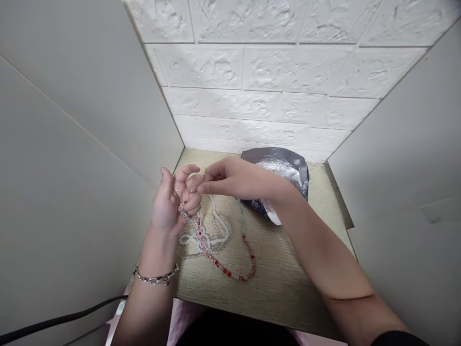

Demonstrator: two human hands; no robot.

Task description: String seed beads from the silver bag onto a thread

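My left hand (173,202) is palm up, with its lower fingers curled round a beaded strand of clear beads (184,211) and its thumb held apart. My right hand (230,178) reaches across from the right, thumb and forefinger pinched at the left fingertips. A fine thread (180,190) runs there, seemingly in that pinch. Below hangs a string of red and pink beads (226,272), looping over the table. Clear and white bead strands (219,235) lie coiled beside the left wrist. What the right fingertips hold is partly hidden.
An opened silver-lined bag (277,158) stands behind the right forearm, against the white brick-patterned wall (252,67). Grey panels (72,144) close in the wooden table (266,298) on both sides. A black cable (65,317) runs at lower left.
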